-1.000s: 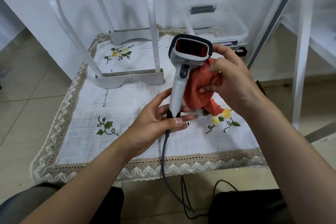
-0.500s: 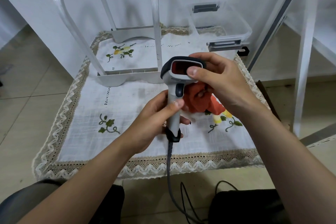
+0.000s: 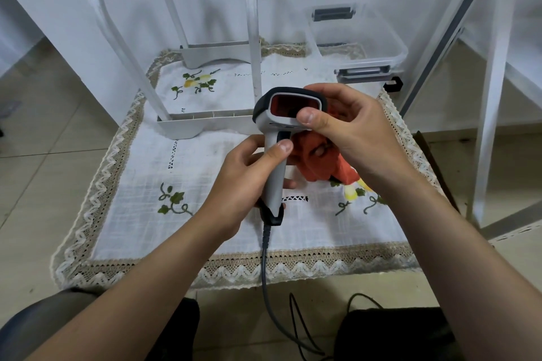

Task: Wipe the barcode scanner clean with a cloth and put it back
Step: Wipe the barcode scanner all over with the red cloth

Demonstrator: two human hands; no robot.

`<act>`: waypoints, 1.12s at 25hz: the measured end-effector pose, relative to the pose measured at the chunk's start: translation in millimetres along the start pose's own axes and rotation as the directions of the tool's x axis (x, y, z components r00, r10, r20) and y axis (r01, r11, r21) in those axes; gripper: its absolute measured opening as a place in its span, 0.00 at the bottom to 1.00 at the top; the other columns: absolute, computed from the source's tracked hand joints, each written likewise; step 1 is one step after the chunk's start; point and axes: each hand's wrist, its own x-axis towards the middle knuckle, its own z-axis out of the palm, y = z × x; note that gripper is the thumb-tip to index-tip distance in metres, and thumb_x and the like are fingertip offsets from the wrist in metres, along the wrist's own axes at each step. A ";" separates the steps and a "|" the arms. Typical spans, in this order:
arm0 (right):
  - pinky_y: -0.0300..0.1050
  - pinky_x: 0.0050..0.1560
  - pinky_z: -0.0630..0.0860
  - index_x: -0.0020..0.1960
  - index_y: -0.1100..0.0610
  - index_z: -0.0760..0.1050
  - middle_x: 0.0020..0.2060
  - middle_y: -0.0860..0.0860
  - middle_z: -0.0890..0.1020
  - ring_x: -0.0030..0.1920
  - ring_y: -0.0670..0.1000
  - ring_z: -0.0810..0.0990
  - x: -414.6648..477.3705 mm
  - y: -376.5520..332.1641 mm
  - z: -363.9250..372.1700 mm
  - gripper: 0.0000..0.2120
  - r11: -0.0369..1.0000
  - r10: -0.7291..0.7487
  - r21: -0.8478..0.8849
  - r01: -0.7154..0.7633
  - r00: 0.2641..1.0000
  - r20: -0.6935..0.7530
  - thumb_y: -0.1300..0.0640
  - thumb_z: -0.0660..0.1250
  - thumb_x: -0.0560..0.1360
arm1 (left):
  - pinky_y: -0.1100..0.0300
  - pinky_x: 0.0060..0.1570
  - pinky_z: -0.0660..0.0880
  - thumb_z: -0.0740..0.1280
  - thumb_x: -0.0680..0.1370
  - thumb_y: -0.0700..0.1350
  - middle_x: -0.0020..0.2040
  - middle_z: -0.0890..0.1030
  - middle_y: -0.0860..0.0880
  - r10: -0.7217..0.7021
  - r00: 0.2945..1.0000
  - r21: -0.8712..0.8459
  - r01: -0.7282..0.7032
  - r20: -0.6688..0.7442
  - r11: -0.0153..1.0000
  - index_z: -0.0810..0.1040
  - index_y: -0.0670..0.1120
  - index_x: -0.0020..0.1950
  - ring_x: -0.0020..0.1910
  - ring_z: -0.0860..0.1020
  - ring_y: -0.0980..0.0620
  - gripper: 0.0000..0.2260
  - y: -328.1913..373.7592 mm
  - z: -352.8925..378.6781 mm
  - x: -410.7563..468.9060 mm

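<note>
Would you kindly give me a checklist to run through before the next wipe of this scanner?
1. Left hand grips the scanner by its handle: ok.
2. Right hand holds the cloth behind the scanner head: ok.
3. Cloth covers the red scan window: not ok, only the bare thumb is at its rim.
4. Cable hangs free over the tablecloth edge: ok.
5. Scan window clean: cannot tell.

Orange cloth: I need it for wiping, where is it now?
Head view, right of centre: the orange cloth is bunched under the right hand, just right of the scanner handle, above the embroidered tablecloth.
</note>
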 end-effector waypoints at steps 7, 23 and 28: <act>0.56 0.61 0.81 0.66 0.51 0.77 0.55 0.50 0.86 0.56 0.51 0.86 3.6 2.2 -10.1 0.33 0.993 -0.022 -0.115 0.031 0.996 0.084 0.55 0.84 0.64 | 0.33 0.58 0.80 0.74 0.76 0.50 0.53 0.88 0.45 0.033 0.998 -0.014 -0.034 -0.062 0.999 0.85 0.45 0.54 0.54 0.87 0.43 0.11 2.9 -9.3 7.7; 0.46 0.24 0.76 0.41 0.52 0.82 0.42 0.61 0.85 0.27 0.58 0.75 1.3 4.7 -3.7 0.06 0.992 0.084 -0.091 -0.084 0.996 -0.005 0.59 0.77 0.75 | 0.57 0.53 0.79 0.72 0.72 0.49 0.50 0.88 0.50 0.232 0.965 -0.100 -0.221 0.125 0.970 0.88 0.49 0.51 0.54 0.85 0.53 0.10 2.5 -18.9 21.5; 0.38 0.50 0.76 0.43 0.47 0.83 0.55 0.47 0.81 0.51 0.52 0.79 1.0 6.5 -7.9 0.10 0.874 -0.130 -0.474 0.102 0.991 -0.028 0.49 0.82 0.67 | 0.53 0.53 0.80 0.71 0.75 0.47 0.48 0.87 0.48 0.201 0.980 -0.125 -0.200 0.000 0.972 0.86 0.44 0.51 0.51 0.85 0.52 0.09 3.8 -18.5 24.8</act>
